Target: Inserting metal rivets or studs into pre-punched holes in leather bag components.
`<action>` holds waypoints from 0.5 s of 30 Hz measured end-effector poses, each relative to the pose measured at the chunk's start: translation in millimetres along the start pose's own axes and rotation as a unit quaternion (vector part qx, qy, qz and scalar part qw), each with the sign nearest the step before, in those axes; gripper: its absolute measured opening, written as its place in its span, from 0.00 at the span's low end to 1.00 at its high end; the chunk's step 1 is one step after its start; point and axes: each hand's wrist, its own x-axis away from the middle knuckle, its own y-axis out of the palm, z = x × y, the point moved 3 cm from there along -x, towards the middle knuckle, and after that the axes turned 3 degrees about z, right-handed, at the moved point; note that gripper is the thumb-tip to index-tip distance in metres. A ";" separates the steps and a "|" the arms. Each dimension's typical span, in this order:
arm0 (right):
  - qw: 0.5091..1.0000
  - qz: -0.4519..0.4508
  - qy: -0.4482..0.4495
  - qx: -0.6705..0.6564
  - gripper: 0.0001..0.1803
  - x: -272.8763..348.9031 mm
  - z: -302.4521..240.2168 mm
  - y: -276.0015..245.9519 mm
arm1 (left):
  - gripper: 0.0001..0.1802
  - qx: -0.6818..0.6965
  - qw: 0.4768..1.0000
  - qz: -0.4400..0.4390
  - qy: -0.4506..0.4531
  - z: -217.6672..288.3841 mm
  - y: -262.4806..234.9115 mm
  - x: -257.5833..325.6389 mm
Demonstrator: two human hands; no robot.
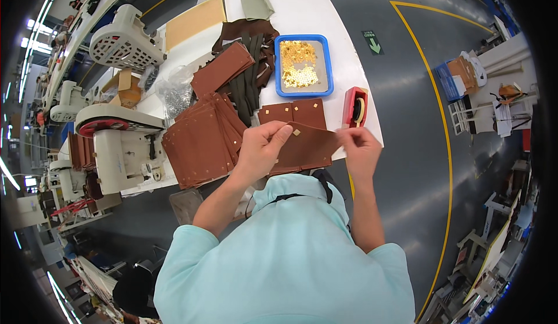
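Observation:
A flat brown leather piece (311, 148) is stretched between my hands, its far edge lifted off the table. My left hand (260, 149) is closed on its left edge, thumb on top, beside a small gold square (296, 132) on the leather. At the right corner my right hand (361, 149) pinches the edge; its fingertips are slightly blurred. Other brown leather pieces (278, 113) with gold squares lie just beyond and beneath it. Left of my left hand sits a fanned stack of brown leather panels (195, 143) with small gold dots along their edges.
A blue-rimmed tray (331, 65) of gold pieces stands ahead. A red tape dispenser (350, 109) is by the table's right edge. More brown leather strips (224, 68), dark strips (251, 71) and a clear plastic bag (177, 94) lie left. A white sewing machine (116, 155) borders the left side.

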 end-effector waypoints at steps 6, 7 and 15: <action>0.976 -0.110 0.108 -0.151 0.35 -17.9 67.8 -28.6 | 0.14 0.299 0.949 0.042 -0.085 -12.6 -32.1 0.1; 0.955 -0.185 0.133 -0.190 0.36 -11.8 72.5 -25.9 | 0.14 0.331 0.939 0.050 -0.084 -13.6 -37.3 -0.3; 0.973 -0.218 -0.068 -0.032 0.10 6.2 16.2 -7.6 | 0.27 -0.325 0.923 0.075 0.190 -7.8 -70.1 -7.5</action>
